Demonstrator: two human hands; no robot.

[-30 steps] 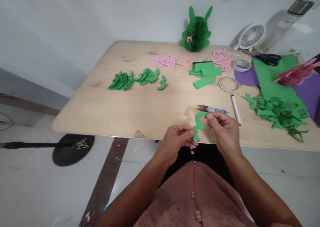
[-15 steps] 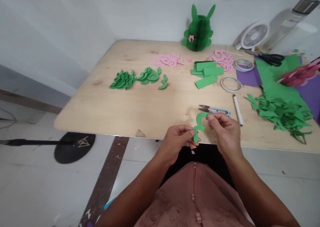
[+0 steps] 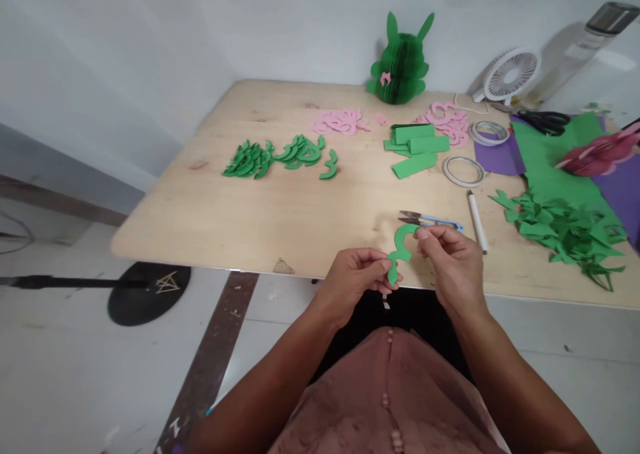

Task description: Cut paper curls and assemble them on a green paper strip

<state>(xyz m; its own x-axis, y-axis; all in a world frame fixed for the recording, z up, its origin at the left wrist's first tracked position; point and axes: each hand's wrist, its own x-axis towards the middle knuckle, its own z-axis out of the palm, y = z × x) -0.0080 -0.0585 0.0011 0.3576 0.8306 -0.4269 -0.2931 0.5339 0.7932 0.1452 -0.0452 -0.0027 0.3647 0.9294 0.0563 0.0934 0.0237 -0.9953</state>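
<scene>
Soft, moderately bright light falls evenly; the wooden surface (image 3: 240,221) carries a pale sheen, with a faint shadow beside the green paper cutout (image 3: 401,239). Wide-angle distortion stretches the clear bottle (image 3: 576,54) outward; fine detail looks smeared.

A small craft workspace is indicated: paper scraps (image 3: 565,231), tape rolls (image 3: 464,185), snips (image 3: 434,219) and a green honeycomb figure (image 3: 400,67) are seen on a wooden bench (image 3: 240,221) set against a white wall (image 3: 310,27).
</scene>
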